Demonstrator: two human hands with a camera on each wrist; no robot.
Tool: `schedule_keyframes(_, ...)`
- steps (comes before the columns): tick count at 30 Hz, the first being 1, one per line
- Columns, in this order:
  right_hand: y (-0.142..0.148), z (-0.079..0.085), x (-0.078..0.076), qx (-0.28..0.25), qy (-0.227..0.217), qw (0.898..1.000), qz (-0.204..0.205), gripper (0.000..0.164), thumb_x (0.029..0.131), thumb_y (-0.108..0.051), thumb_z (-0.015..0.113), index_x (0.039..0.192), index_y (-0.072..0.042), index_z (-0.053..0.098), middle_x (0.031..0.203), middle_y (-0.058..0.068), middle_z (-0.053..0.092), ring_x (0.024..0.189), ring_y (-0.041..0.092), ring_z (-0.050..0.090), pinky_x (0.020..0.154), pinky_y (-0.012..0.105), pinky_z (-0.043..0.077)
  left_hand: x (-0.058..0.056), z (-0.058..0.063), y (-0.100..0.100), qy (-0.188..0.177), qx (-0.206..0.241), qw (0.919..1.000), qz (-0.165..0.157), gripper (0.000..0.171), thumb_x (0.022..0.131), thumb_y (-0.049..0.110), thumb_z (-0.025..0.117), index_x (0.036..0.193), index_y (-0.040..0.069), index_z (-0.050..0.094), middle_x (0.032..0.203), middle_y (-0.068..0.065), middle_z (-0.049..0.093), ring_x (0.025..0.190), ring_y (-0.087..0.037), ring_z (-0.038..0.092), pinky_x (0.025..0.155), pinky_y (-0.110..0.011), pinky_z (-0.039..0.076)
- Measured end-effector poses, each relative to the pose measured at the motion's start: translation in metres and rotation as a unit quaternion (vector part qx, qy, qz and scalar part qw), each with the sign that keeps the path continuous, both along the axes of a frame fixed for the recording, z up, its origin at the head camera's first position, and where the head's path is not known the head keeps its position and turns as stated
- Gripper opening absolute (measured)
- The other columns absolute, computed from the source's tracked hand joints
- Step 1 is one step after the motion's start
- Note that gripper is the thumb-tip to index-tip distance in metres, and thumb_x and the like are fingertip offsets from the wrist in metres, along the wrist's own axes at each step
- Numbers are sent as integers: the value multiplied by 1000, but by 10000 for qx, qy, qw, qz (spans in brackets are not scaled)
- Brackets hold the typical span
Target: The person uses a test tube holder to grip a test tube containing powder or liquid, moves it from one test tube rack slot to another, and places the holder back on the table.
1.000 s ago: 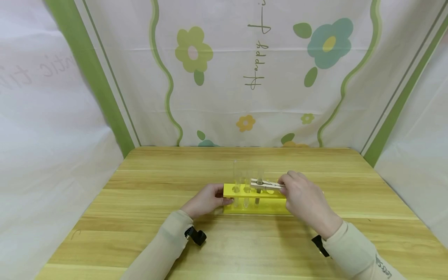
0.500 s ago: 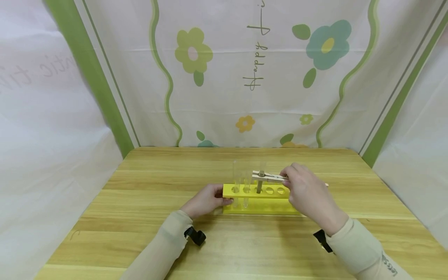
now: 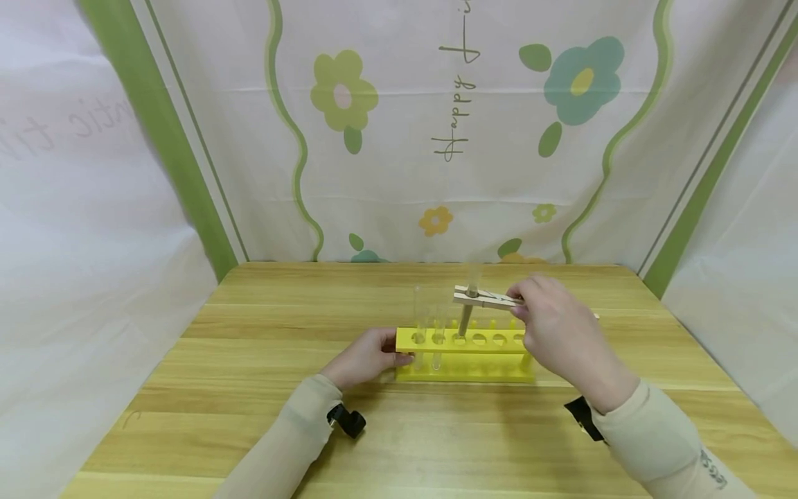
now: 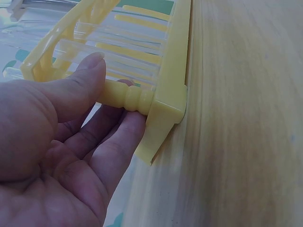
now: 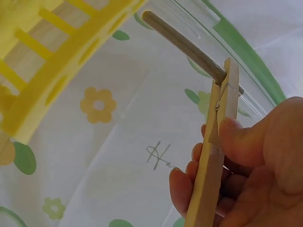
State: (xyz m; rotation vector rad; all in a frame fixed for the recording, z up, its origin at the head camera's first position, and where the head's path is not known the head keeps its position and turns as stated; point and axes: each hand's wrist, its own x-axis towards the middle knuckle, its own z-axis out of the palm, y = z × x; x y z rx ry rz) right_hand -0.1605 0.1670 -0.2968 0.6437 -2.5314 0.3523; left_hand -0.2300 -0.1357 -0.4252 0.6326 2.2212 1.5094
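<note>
right hand (image 3: 564,336) holds wooden clamp (image 3: 492,300) gripping dark-filled tube (image 3: 466,317), tilted above left half of yellow rack (image 3: 492,349); left hand (image 3: 368,357) grips rack's left end. best: rack steady, slow movement, tube away from clear tubes (image 3: 439,324) at left.

I see a pale wooden clamp (image 5: 207,175) in the right fingers (image 5: 181,191); beyond them it grips a slanted, grey-brown-filled glass tube (image 5: 189,48). A yellow plastic rack (image 3: 480,349), bearing two clear glass tubes (image 3: 437,361), stands within the left fingers' (image 4: 122,147) hold.
</note>
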Motion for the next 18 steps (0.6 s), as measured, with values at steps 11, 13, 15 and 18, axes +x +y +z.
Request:
schedule_keyframes(11, 8, 15, 4, -31, 285, 9996, 4, 15, 87, 6, 70, 100, 2, 63, 94, 11, 62, 84, 30, 57, 62, 42, 52, 0, 2, 0, -24, -40, 10000, 1, 20, 95, 15, 68, 114, 19, 69, 108, -1, 70, 95, -19, 65, 80, -33, 55)
schedule_keyframes(13, 9, 17, 4, -47, 317, 9995, 4, 15, 86, 6, 70, 99, 2, 63, 94, 11, 62, 83, 30, 57, 62, 43, 52, 0, 2, 0, -27, -42, 10000, 1, 20, 95, 15, 68, 115, 19, 69, 109, 0, 70, 96, -19, 65, 80, -33, 55)
schedule_keyframes(15, 10, 18, 4, -56, 345, 9994, 4, 15, 86, 6, 70, 100, 2, 64, 94, 11, 62, 83, 30, 57, 63, 43, 53, 0, 2, 0, -25, -27, 10000, -6, 20, 95, 15, 68, 115, 19, 69, 109, 0, 70, 96, -19, 66, 80, -34, 55)
schedule_keyframes(18, 12, 19, 5, -66, 301, 9995, -11, 15, 86, 6, 70, 100, 2, 64, 93, 10, 62, 82, 29, 57, 63, 43, 53, 0, 1, -1, -16, -35, 10000, -15, 19, 95, 15, 68, 114, 20, 69, 108, 0, 70, 96, -19, 66, 80, -34, 55)
